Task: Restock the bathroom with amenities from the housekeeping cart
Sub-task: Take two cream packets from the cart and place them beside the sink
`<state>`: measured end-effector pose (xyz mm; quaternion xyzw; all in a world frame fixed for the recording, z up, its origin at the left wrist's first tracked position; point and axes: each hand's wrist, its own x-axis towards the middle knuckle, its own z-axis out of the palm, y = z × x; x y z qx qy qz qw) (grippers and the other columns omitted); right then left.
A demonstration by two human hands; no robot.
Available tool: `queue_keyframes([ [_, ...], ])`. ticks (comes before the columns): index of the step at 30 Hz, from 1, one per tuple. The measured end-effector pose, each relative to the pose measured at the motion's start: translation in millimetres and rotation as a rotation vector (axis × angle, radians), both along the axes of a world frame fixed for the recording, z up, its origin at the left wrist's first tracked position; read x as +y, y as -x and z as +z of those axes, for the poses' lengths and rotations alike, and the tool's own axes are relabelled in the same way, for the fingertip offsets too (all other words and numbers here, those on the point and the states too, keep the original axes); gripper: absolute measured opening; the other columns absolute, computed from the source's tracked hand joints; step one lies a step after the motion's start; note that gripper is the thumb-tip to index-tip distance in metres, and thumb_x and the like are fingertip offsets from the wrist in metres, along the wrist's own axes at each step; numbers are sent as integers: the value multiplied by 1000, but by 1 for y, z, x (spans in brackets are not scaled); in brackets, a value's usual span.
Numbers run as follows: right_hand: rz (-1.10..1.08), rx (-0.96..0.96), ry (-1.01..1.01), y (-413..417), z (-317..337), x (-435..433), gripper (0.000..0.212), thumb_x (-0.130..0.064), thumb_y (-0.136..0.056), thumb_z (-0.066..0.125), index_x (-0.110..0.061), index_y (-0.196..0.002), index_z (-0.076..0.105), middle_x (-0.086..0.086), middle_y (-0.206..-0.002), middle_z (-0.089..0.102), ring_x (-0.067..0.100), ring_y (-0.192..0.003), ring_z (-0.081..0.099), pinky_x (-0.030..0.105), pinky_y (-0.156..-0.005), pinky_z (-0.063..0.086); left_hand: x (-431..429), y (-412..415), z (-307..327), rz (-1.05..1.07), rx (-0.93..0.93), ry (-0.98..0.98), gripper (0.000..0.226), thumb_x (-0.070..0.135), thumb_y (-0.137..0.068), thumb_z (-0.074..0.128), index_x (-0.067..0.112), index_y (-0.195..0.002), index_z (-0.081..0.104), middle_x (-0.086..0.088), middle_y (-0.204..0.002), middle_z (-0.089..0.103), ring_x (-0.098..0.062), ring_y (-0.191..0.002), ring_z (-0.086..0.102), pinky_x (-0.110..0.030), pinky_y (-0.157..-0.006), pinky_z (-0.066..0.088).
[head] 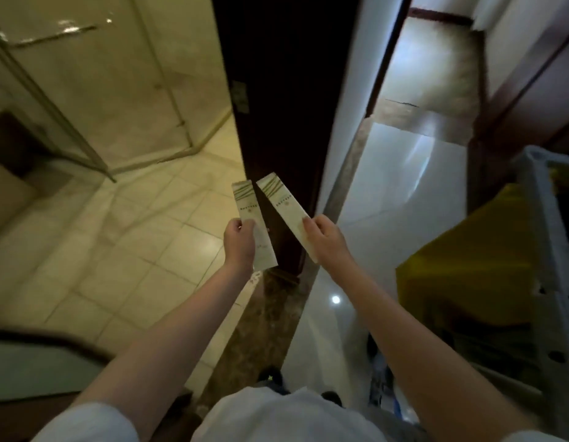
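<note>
Each of my hands holds one long, flat white amenity packet with green stripes near its top end. My left hand grips the left packet by its lower half. My right hand grips the right packet, which tilts to the left. Both packets are held out in front of me at the bathroom doorway, their top ends close together but apart. The housekeeping cart, grey-framed with a yellow bag, stands at my right.
A dark wooden door edge stands straight ahead between the tiled bathroom floor on the left and the glossy white corridor floor on the right. A glass shower enclosure fills the far left. A dark-rimmed counter edge sits at lower left.
</note>
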<state>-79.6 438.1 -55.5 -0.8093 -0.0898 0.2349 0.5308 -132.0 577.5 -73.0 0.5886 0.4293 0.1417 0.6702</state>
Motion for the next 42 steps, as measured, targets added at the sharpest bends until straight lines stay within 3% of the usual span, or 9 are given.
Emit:
queue_keyframes([
  [6, 200, 93, 88, 11, -25, 114, 28, -37, -98, 42, -11, -99, 52, -3, -82, 48, 9, -68, 47, 20, -55, 36, 100, 56, -31, 307, 76, 17, 11, 16, -88, 45, 13, -77, 48, -9, -83, 54, -26, -78, 54, -35, -67, 45],
  [9, 266, 138, 98, 17, -33, 164, 32, -40, -97, 42, -10, -98, 52, 0, -81, 47, 12, -68, 44, 24, -55, 37, 138, 83, -36, 419, 98, 25, 11, 15, -89, 46, 12, -79, 48, -4, -77, 51, -19, -68, 49, -30, -60, 41],
  [12, 352, 188, 93, 21, -36, 215, 34, -40, -96, 43, -9, -105, 53, -2, -87, 50, 11, -72, 47, 23, -57, 40, 172, 104, -37, 534, 94, 25, 12, 16, -89, 50, 14, -77, 48, -6, -78, 50, -20, -71, 47, -33, -64, 38],
  [20, 660, 320, 41, 37, -38, 351, 24, -33, -95, 49, -9, -94, 49, 4, -85, 48, 15, -69, 46, 26, -54, 43, 252, 129, -35, 844, 32, 77, 7, 19, -89, 52, 12, -88, 54, -10, -88, 56, -21, -82, 52, -35, -72, 44],
  [26, 882, 295, 12, 32, -32, 438, 30, -36, -96, 46, -7, -91, 52, 1, -77, 49, 14, -62, 45, 23, -48, 38, 316, 128, -25, 958, 48, -8, 11, 22, -90, 54, 11, -93, 57, -3, -84, 62, -19, -78, 59, -31, -70, 49],
  [31, 944, 344, 10, 37, -37, 524, 26, -35, -95, 49, -9, -92, 53, 7, -90, 57, 19, -76, 54, 28, -58, 46, 389, 125, -17, 1009, 51, -30, 14, 21, -93, 54, 9, -100, 59, 2, -82, 63, -14, -76, 61, -23, -58, 48],
  [35, 974, 338, 2, 47, -41, 614, 25, -33, -97, 46, -9, -98, 51, 7, -93, 56, 20, -78, 54, 29, -61, 46, 476, 131, -17, 1033, 53, -27, 17, 23, -93, 54, 9, -101, 59, 0, -86, 64, -14, -77, 61, -24, -58, 48],
  [39, 974, 309, -41, 61, -33, 723, 16, -25, -97, 43, -10, -93, 49, 2, -87, 53, 17, -75, 51, 29, -61, 45, 584, 145, -16, 1036, 39, -45, 16, 22, -92, 52, 10, -101, 58, -4, -92, 64, -20, -83, 61, -34, -75, 53],
  [42, 994, 309, -35, 68, -22, 801, 9, -17, -94, 43, -12, -96, 49, 3, -91, 52, 18, -78, 50, 28, -61, 45, 664, 154, -11, 1020, -1, -2, 11, 16, -91, 48, 10, -98, 54, -4, -84, 58, -17, -72, 54, -29, -62, 47],
])
